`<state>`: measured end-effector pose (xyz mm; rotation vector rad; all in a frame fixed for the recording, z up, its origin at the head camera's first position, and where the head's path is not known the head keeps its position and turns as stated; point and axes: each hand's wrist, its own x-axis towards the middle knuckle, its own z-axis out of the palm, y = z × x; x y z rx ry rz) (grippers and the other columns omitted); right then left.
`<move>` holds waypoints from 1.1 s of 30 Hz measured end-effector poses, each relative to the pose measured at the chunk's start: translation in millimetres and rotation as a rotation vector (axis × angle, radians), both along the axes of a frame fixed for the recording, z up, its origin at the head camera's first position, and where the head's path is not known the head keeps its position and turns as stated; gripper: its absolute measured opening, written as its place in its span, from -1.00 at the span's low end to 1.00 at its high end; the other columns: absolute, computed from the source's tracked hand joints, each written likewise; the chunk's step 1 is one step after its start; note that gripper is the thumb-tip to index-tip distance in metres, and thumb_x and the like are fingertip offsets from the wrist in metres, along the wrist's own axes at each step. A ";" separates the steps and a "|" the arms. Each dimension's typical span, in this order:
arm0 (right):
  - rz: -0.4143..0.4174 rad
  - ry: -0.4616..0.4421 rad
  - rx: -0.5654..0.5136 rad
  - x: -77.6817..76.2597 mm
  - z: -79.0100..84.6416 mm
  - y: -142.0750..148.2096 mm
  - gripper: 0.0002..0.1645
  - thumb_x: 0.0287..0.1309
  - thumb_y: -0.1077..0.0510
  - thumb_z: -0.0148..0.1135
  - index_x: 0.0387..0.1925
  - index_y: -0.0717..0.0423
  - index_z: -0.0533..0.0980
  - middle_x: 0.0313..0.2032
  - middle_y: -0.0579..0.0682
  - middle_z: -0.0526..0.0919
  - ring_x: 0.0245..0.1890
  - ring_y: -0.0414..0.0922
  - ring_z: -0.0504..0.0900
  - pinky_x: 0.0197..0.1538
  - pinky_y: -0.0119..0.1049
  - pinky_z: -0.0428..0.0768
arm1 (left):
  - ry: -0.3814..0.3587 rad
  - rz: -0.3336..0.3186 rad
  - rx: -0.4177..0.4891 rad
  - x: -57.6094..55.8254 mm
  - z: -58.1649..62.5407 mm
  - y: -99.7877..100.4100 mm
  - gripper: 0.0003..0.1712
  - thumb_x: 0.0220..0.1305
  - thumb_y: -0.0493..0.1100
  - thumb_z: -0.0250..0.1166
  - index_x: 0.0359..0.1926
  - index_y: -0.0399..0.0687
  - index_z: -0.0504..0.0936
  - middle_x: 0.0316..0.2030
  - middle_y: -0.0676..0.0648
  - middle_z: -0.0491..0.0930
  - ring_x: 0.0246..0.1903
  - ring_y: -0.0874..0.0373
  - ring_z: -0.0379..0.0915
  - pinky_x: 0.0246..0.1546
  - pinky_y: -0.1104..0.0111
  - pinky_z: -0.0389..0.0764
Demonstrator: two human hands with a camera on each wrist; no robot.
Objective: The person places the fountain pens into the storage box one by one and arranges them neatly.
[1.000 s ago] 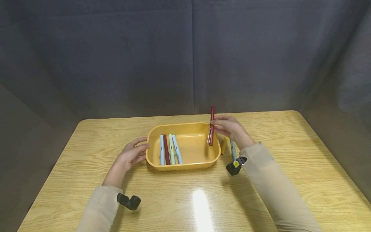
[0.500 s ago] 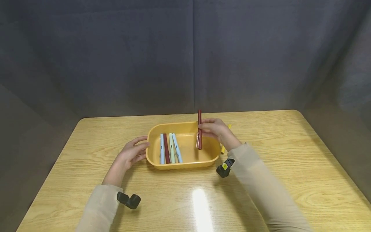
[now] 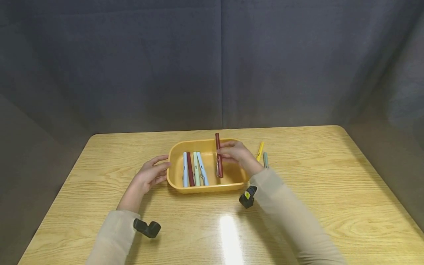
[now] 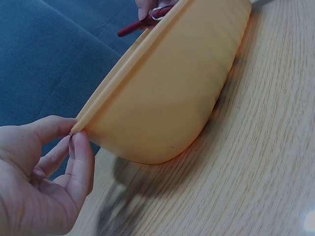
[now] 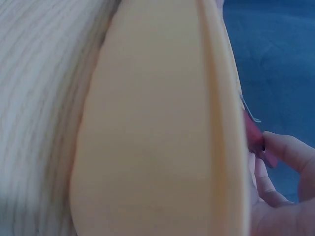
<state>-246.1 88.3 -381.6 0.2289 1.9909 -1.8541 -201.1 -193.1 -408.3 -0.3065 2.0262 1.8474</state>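
Observation:
A yellow plastic basket stands on the table. Its left rim is pinched between the thumb and fingers of my left hand, seen close up in the left wrist view. Over the basket's right half, my right hand pinches a dark red pen with a wire clip, its far end tilted up. Inside, on the left, lie several pens side by side: a light blue pen, a dark red pen, a pale green pen and another light blue pen.
To the right of the basket a yellow pen and a grey-green pen lie on the wooden table, partly behind my right forearm. A dark curtain hangs behind the table and along its sides.
My right hand has carried the dark red pen leftward from the basket's right rim to over its inside, and lower. My left hand has stayed on the rim.

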 end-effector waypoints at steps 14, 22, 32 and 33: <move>0.003 -0.035 0.026 3.6 -17.0 -17.8 -0.49 0.17 0.36 0.21 0.17 0.36 0.38 0.02 0.26 0.60 -0.31 -0.20 0.66 0.09 -0.22 0.64 | -0.001 0.008 0.008 0.6 -1.2 -1.8 -0.31 0.34 -0.14 0.18 0.42 -0.10 0.16 -0.28 0.11 0.55 -0.34 0.37 0.54 -0.27 0.58 0.65; -0.002 -0.047 0.035 6.7 -22.3 -24.5 -0.52 0.14 0.38 0.23 0.13 0.35 0.42 0.02 0.27 0.61 -0.35 -0.21 0.64 0.03 -0.24 0.67 | -0.001 0.003 0.020 1.4 -0.2 -2.0 -0.31 0.35 -0.14 0.17 0.42 -0.10 0.16 -0.30 0.12 0.55 -0.35 0.37 0.54 -0.28 0.59 0.65; -0.011 -0.062 0.043 5.1 -32.1 -30.6 -0.57 0.14 0.38 0.23 0.08 0.35 0.46 -0.16 0.15 0.66 -0.35 -0.19 0.63 0.03 -0.24 0.67 | 0.003 -0.004 0.017 1.6 0.7 -1.7 -0.31 0.35 -0.14 0.17 0.43 -0.11 0.15 -0.31 0.12 0.55 -0.35 0.36 0.53 -0.28 0.59 0.65; -0.014 -0.062 0.045 4.8 -32.9 -31.0 -0.58 0.14 0.38 0.24 0.07 0.35 0.47 -0.20 0.12 0.66 -0.35 -0.19 0.62 0.03 -0.23 0.68 | 0.002 -0.005 0.017 1.5 0.5 -1.7 -0.31 0.35 -0.14 0.17 0.43 -0.11 0.15 -0.31 0.12 0.55 -0.35 0.36 0.53 -0.28 0.59 0.65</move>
